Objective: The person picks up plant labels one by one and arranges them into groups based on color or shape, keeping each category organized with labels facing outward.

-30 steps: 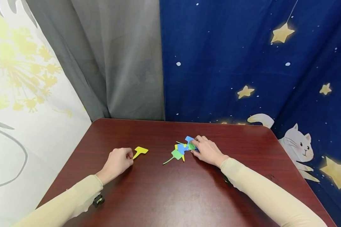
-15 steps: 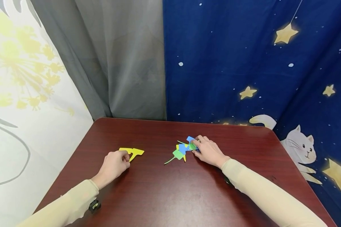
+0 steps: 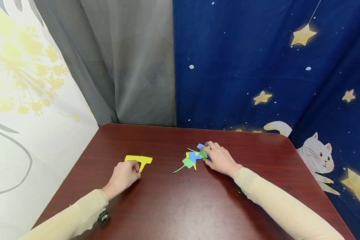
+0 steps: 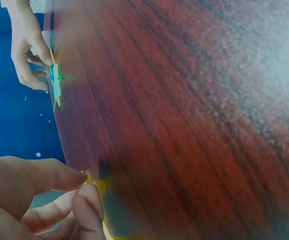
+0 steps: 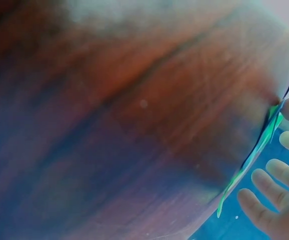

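Two bare hands: over a reddish-brown table (image 3: 183, 203); clock directions follow the head view, with 12 toward the far edge.
Left hand (image 3: 123, 175): thumb and fingertips pinch a T-shaped yellow tag (image 3: 145, 160) by its narrow stem, its broad head showing at 2 o'clock from the hand. The stem probably offers an easy grip while leaving the head uncovered.
Second yellow tag (image 3: 132, 157): at 1 o'clock from the left hand, its head just beside the first and roughly in line; fingers hide its stem, so I cannot tell whether it is held too.
Heap of tags (image 3: 193, 156): blue, green and yellow, overlapping between the hands, between 2 and 3 o'clock from the left hand. A green tag (image 3: 187, 163) on the near side points its stem toward 8 o'clock.
Right hand (image 3: 220, 160): at 3 o'clock from the heap, fingers parted and fairly straight, touching the tags; it seems to steady or separate them.
Curtains (image 3: 222, 76): beyond the table, at 12 o'clock.
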`<action>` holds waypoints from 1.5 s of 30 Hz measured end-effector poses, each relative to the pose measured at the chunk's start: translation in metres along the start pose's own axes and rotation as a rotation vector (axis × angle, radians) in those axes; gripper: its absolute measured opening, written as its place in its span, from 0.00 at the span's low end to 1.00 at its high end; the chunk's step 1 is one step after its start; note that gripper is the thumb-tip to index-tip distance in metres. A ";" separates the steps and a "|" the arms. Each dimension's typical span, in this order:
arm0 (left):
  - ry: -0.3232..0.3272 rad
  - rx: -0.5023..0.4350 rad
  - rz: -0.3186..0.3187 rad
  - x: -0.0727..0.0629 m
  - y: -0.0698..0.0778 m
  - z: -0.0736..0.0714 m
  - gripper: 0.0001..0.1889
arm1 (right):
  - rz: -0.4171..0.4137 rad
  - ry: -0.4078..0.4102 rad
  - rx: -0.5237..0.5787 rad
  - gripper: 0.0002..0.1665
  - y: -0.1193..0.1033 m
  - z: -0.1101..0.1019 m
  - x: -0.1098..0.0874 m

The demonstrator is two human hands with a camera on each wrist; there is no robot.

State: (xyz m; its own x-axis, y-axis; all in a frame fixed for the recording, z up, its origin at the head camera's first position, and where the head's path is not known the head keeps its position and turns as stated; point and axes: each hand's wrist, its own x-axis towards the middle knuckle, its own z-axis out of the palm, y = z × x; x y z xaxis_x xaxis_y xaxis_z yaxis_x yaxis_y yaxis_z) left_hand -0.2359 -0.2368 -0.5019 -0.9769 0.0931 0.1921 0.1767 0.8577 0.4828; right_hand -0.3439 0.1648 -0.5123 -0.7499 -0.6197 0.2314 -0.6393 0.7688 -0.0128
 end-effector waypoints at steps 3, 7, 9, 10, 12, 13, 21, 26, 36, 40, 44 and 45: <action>-0.005 0.018 -0.004 0.001 0.000 0.001 0.11 | -0.005 0.001 0.007 0.29 0.001 0.001 0.000; -0.016 0.036 0.003 0.008 0.002 0.005 0.11 | -0.005 -0.003 -0.008 0.28 0.002 0.000 0.000; -0.027 0.032 0.009 0.012 0.004 0.007 0.11 | 0.001 -0.003 -0.013 0.29 0.002 0.000 0.000; -0.033 0.032 0.012 0.015 0.006 0.007 0.11 | 0.004 -0.003 -0.014 0.29 0.002 0.000 0.001; -0.045 0.036 0.011 0.019 0.008 0.008 0.11 | 0.004 -0.007 -0.010 0.29 0.001 0.001 0.001; -0.052 0.040 0.009 0.020 0.008 0.009 0.11 | 0.002 -0.012 -0.006 0.28 0.000 0.001 0.001; -0.067 0.057 -0.003 0.024 0.009 0.009 0.12 | 0.001 -0.027 -0.009 0.28 -0.001 0.002 0.002; -0.070 0.047 -0.012 0.024 0.008 0.009 0.11 | 0.000 -0.038 -0.002 0.28 -0.003 0.001 0.002; -0.052 0.051 0.027 0.023 0.013 0.010 0.08 | -0.004 -0.021 0.000 0.28 -0.006 0.001 -0.004; -0.014 0.069 0.184 0.027 0.029 0.013 0.07 | -0.028 -0.026 -0.018 0.28 -0.006 -0.003 -0.007; 0.021 0.117 0.366 0.038 0.055 0.019 0.07 | -0.105 -0.015 -0.056 0.26 -0.002 -0.011 -0.006; 0.024 0.126 0.410 0.041 0.062 0.022 0.06 | -0.126 -0.010 -0.069 0.25 -0.001 -0.013 -0.005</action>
State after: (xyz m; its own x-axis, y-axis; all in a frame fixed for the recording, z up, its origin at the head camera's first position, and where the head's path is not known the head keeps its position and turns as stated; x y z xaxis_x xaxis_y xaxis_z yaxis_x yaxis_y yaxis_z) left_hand -0.2674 -0.1687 -0.4825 -0.8256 0.4284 0.3672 0.5321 0.8076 0.2542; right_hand -0.3367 0.1693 -0.5005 -0.6664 -0.7133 0.2172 -0.7156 0.6936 0.0825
